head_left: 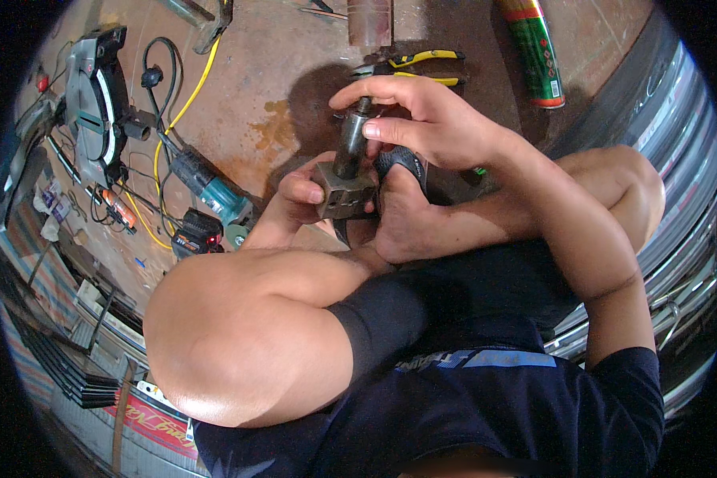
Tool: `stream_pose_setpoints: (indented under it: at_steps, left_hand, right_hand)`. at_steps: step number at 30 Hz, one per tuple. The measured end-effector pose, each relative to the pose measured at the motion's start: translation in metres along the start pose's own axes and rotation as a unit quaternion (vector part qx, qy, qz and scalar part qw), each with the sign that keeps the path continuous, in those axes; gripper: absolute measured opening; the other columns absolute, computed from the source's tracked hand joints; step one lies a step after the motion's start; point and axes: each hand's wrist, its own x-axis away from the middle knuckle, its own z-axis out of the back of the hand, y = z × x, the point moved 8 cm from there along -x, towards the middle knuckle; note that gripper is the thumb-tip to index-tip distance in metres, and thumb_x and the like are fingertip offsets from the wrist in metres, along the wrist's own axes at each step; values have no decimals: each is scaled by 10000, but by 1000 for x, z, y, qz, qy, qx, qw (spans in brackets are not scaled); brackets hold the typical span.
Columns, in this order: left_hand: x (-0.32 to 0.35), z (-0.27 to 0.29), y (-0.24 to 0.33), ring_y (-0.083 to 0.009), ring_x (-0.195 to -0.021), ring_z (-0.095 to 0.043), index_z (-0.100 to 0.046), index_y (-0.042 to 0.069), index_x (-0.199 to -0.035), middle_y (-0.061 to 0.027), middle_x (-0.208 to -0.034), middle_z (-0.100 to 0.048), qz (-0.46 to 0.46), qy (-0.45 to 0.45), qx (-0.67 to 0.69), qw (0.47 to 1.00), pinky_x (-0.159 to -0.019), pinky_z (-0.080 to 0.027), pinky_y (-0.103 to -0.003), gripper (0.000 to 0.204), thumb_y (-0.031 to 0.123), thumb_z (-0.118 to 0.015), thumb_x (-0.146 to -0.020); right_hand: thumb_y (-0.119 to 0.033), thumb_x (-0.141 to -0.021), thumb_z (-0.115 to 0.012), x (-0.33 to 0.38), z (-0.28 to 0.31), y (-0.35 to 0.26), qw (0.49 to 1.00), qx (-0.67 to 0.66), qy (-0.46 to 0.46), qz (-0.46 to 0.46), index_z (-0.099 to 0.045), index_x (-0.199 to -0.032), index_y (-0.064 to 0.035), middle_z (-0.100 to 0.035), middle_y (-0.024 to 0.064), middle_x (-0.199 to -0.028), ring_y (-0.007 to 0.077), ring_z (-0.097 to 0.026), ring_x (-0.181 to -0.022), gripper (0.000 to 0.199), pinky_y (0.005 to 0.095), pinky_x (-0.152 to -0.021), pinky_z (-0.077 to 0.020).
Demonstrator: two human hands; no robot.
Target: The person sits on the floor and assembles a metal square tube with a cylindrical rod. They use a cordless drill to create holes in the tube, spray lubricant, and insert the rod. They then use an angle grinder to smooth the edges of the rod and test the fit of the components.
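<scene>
1. Since the block (344,199) is chunky, the left hand (296,190) is clamped on its left side, thumb pressed to the edge, presumably to stop it turning; the fingers beneath are mostly hidden.
2. The shaft (350,150) projects from the block and points away from the body, which leaves its narrower end to the right hand (448,123). Whether the 2 pieces are joined, I cannot tell.
3. That hand is closed around the shaft's upper end, thumb on the side and index finger across the tip; the grip looks light, more suited to steadying than to forcing.
4. Both pieces are held in front of the crossed legs, near the sandal (410,166), probably because this gives both wrists room.
5. Just beyond the right hand lie pliers (426,57), handles turned rightward, perhaps for easy reach.
6. The grinder (215,191) lies to the left and the can (538,56) well apart to the right, both outside the working space.
</scene>
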Motion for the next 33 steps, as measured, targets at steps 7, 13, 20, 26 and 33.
stream_pose_setpoints:
  at_steps: [7,13,20,26,33]
  left_hand:
    - [-4,-14,-5,-400,-1171,-786,-536,-115,-1547,-294,-1295,-739,23,-61,53,996,-1105,-615,-502,994,361,-817,-720]
    - [0,-20,-13,-400,-1215,-775,-537,-104,-1555,-304,-1349,-721,15,-29,50,998,-1124,-606,-508,1012,387,-791,-707]
    - [1,-30,-1,-402,-1299,-737,-530,-97,-1578,-305,-1443,-683,-16,-16,54,998,-1172,-573,-487,1052,408,-784,-691]
    - [-4,-46,5,-407,-1357,-709,-524,-94,-1596,-307,-1502,-657,-44,53,32,997,-1207,-546,-473,1077,416,-786,-684]
    - [-6,-52,7,-335,-1412,-662,-553,-42,-1593,-239,-1526,-657,-41,98,39,994,-1242,-499,-405,1027,436,-837,-729]
  right_hand:
    - [-286,-1039,-835,-1,12,3,990,102,93,-22,-745,-1230,9,-812,138,-993,188,-782,-912,364,393,-851,-632]
    - [-326,-989,-885,5,10,-24,968,227,78,76,-745,-1213,-27,-778,134,-957,217,-746,-858,399,390,-794,-600]
    - [-307,-999,-890,12,1,-50,948,279,39,148,-725,-1278,-41,-720,53,-974,137,-687,-882,420,330,-780,-578]
    - [-302,-1042,-852,13,14,-35,985,166,53,16,-707,-1266,-37,-713,9,-1017,75,-665,-923,376,289,-809,-569]
    - [-288,-1070,-824,6,20,-34,980,167,83,67,-688,-1259,-24,-688,-13,-978,53,-632,-902,352,264,-799,-551]
